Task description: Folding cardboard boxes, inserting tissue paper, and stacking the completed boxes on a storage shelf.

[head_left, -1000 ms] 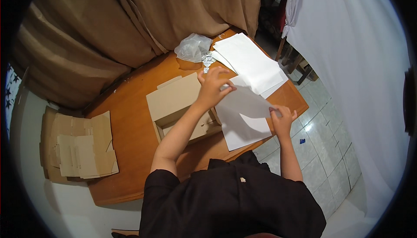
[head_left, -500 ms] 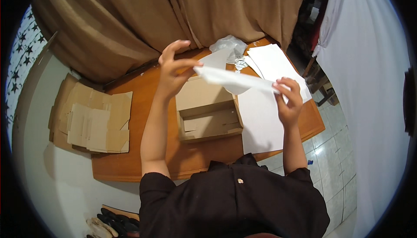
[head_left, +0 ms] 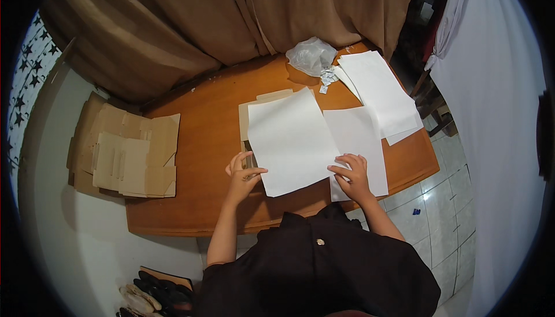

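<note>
A white sheet of paper [head_left: 292, 140] spans the space between my hands, over the cardboard box [head_left: 245, 121]. Its lower left edge is pinched in my left hand [head_left: 244, 177], thumb and finger closed on it. At the lower right edge my right hand [head_left: 352, 177] grips the same sheet. Most of the box is hidden under the paper; part of its raised lid and left side shows. Just right of it, another white sheet [head_left: 361, 155] lies flat on the table.
The wooden table [head_left: 196, 161] holds flattened cardboard boxes [head_left: 136, 155] at the left. At the far right rests a stack of white paper [head_left: 378, 88]. A clear plastic bag [head_left: 312, 56] and small white packets [head_left: 327, 78] lie beside it. A brown curtain [head_left: 173, 22] hangs behind.
Both hands have come down and nearer to me, bringing the sheet from a raised, edge-on position to lying broadly over the box, which it now mostly covers.
</note>
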### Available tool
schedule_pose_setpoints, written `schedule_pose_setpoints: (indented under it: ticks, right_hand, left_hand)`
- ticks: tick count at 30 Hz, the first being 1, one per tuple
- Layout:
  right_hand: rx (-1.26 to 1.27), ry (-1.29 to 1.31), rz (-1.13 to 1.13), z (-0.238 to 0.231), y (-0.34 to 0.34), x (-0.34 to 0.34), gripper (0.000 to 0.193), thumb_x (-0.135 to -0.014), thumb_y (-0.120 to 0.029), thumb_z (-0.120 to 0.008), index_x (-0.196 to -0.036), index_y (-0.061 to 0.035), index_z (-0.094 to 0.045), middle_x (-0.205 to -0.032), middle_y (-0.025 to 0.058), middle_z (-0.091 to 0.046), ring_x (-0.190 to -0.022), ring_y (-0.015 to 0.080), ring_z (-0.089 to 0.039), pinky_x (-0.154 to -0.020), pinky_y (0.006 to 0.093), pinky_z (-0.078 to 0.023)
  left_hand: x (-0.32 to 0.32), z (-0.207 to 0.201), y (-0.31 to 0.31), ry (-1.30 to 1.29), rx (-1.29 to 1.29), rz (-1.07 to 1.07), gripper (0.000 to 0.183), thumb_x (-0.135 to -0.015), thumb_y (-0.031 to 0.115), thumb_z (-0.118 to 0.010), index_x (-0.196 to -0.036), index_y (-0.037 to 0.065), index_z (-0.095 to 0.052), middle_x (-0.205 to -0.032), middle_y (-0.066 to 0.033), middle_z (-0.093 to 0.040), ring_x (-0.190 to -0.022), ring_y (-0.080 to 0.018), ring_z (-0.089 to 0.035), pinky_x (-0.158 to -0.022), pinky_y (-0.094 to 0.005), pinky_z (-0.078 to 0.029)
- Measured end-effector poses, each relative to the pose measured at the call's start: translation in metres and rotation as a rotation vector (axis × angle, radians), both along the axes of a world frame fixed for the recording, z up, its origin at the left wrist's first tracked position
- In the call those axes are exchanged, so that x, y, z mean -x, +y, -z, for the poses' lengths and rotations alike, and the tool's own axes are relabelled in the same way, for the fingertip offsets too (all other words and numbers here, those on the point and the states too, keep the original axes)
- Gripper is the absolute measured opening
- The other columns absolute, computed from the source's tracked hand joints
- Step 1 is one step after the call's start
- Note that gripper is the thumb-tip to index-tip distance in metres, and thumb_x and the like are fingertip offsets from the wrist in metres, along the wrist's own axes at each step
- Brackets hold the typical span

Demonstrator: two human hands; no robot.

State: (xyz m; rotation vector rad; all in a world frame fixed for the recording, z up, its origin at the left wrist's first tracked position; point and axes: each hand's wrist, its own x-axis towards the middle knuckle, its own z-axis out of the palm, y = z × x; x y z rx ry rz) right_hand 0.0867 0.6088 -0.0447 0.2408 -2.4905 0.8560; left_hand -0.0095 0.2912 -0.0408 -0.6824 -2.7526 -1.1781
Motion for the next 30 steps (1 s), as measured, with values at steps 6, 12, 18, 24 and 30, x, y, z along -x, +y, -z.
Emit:
schedule_pose_setpoints:
  ticks: [6,12,18,24,30]
  right_hand:
    - [-0.060,-0.057,0.041,0.016,-0.012,-0.003,0.024,-0.073,-0.013,-0.064,-0.095,-0.0207,-0.068,-0.108,0.0030,-0.058,-0.110,0.0251,-0.048,-0.097,0.0502,-0.025]
    - [-0.077,-0.117,-0.023,0.018,-0.018,-0.005,0.024,-0.074,-0.019,-0.064,-0.098,-0.0216,-0.067,-0.114,0.0029,-0.056,-0.115,0.0248,-0.045,-0.099,0.0547,-0.020]
    - [0.031,-0.269,0.074,0.045,0.011,-0.002,0.043,-0.075,-0.027,-0.061,-0.118,-0.0177,-0.057,-0.124,0.0086,-0.049,-0.121,0.0284,-0.039,-0.100,0.0591,-0.015]
    - [-0.042,-0.532,1.008,0.086,0.067,-0.004,0.066,-0.073,-0.038,-0.067,-0.128,-0.0099,-0.043,-0.131,0.0116,-0.042,-0.126,0.0294,-0.033,-0.099,0.0628,-0.013]
    - [0.058,-0.864,1.060,0.083,0.093,0.000,0.063,-0.067,-0.036,-0.074,-0.119,-0.0134,-0.047,-0.121,0.0101,-0.050,-0.119,0.0298,-0.039,-0.099,0.0593,-0.016]
  left_hand:
    - [0.003,0.019,-0.002,-0.019,0.113,-0.020,0.022,-0.072,0.013,-0.069,-0.087,0.028,-0.073,-0.133,-0.0065,-0.042,-0.129,-0.0298,-0.026,-0.103,-0.0475,-0.009]
    - [0.007,0.016,-0.006,-0.044,0.201,-0.031,0.021,-0.075,0.014,-0.065,-0.090,0.028,-0.073,-0.137,-0.0089,-0.038,-0.132,-0.0319,-0.022,-0.103,-0.0527,-0.006]
    - [0.012,0.013,-0.016,-0.044,0.269,-0.074,0.032,-0.078,0.006,-0.055,-0.096,0.027,-0.071,-0.139,-0.0104,-0.036,-0.133,-0.0320,-0.021,-0.103,-0.0533,-0.005]
    - [0.022,0.011,-0.007,-0.009,0.108,-0.160,0.034,-0.081,0.008,-0.049,-0.106,0.022,-0.067,-0.138,-0.0106,-0.037,-0.132,-0.0308,-0.023,-0.104,-0.0516,-0.004]
    - [0.028,-0.004,0.028,0.045,0.105,-0.089,0.028,-0.083,0.013,-0.052,-0.107,0.019,-0.066,-0.134,-0.0098,-0.041,-0.130,-0.0298,-0.027,-0.103,-0.0496,-0.008]
